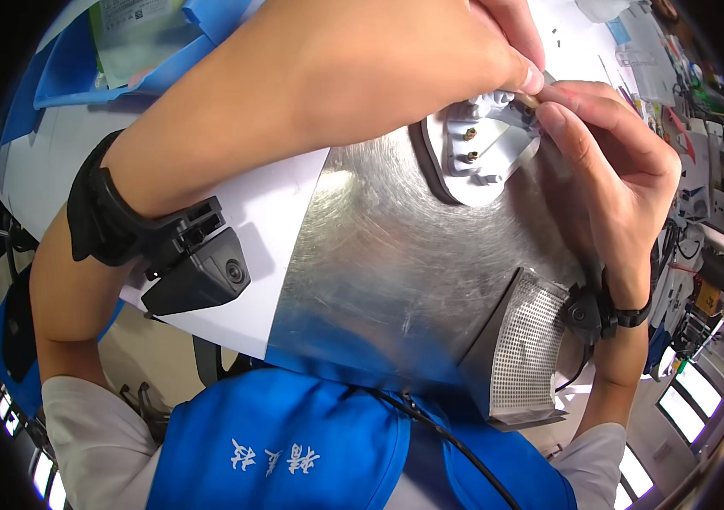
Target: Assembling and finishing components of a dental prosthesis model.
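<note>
A white moulded plastic part (488, 166) with small brass-coloured posts lies on the metal plate, on a dark rounded rim. Over its far right edge my two hands meet. My left hand (511, 47) reaches across from the left, thumb and fingers pinched together. Facing it from the right, my right hand (621, 149) has its thumb and forefinger brought close at the same spot. A tiny yellowish piece (529, 100) shows between the fingertips; its kind is too small to tell. My left forearm hides some of the part's far side.
The scratched metal plate (370, 280) covers the table middle, beside a white sheet (247, 314). A perforated metal tray (528, 348) sits at its near right edge. Far left stands a blue bin (81, 81) with packets. Tools and cables crowd the right side.
</note>
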Available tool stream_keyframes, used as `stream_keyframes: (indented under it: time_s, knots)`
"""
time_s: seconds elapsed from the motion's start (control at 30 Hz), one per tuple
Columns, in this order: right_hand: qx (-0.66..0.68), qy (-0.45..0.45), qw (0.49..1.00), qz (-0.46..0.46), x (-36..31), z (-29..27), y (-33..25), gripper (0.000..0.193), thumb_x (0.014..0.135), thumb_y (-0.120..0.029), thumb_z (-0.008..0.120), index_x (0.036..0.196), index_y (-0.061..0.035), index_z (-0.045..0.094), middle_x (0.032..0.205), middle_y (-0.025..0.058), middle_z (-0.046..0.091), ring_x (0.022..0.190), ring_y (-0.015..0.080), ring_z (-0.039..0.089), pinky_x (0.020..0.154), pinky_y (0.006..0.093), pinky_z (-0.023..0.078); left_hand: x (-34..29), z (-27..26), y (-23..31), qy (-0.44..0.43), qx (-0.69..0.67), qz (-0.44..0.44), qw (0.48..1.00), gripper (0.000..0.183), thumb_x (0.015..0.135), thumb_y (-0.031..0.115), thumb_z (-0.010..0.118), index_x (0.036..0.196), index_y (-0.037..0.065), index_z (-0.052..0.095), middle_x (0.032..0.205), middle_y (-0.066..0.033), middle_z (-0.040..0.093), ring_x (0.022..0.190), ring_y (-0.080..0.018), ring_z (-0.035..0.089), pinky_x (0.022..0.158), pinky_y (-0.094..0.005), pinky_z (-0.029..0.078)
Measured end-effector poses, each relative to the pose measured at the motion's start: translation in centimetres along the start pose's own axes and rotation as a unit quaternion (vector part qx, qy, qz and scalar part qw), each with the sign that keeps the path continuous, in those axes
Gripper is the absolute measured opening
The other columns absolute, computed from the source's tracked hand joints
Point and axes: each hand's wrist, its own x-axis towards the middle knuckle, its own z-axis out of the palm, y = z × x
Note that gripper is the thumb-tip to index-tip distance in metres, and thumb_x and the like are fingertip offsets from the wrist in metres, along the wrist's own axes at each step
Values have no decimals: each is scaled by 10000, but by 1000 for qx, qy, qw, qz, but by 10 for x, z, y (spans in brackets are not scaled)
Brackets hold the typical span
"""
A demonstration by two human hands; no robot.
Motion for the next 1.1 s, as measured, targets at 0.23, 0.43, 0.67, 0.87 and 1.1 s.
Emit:
stream_keyframes:
  time_s: [0.23, 0.43, 0.67, 0.87, 1.1]
  knots:
    - [74, 44, 992, 95, -2, 8, -2, 165, 959, 60, 711, 1122, 71, 736, 1116, 124, 748, 1032, 156, 684, 924, 277, 535, -1, 8, -17, 41, -29, 34, 998, 241, 957, 58, 678, 1102, -129, 722, 920, -132, 772, 803, -113, 696, 709, -241, 551]
    - [46, 40, 988, 143, -1, 4, -13, 204, 965, 34, 713, 1168, 55, 722, 1126, 101, 749, 1036, 150, 687, 939, 281, 536, 3, 6, -25, 60, -69, 47, 995, 257, 969, 65, 667, 1131, -130, 711, 952, -141, 770, 836, -138, 711, 750, -250, 565]
    - [3, 1, 993, 116, 9, 8, -21, 173, 1001, -19, 674, 1146, 63, 723, 1111, 88, 745, 1021, 121, 680, 943, 263, 524, 9, 3, -28, 83, -120, 67, 987, 277, 982, 72, 653, 1164, -131, 699, 989, -152, 767, 874, -167, 729, 797, -261, 581]
    - [-75, 12, 978, 193, 27, 14, -29, 208, 997, -92, 711, 1163, 22, 764, 1017, 69, 777, 907, 91, 699, 832, 225, 545, 18, -2, -29, 175, -107, 76, 976, 304, 1022, 102, 621, 1229, -117, 667, 1134, -185, 726, 1028, -223, 723, 939, -313, 588]
    - [-189, -48, 962, 190, 59, 14, -19, 214, 968, -165, 747, 1137, -42, 796, 833, 36, 753, 730, 58, 666, 644, 212, 516, 15, -11, -33, 138, -217, 87, 962, 319, 1032, 94, 604, 1257, -131, 633, 1164, -170, 711, 1098, -219, 695, 1011, -308, 551]
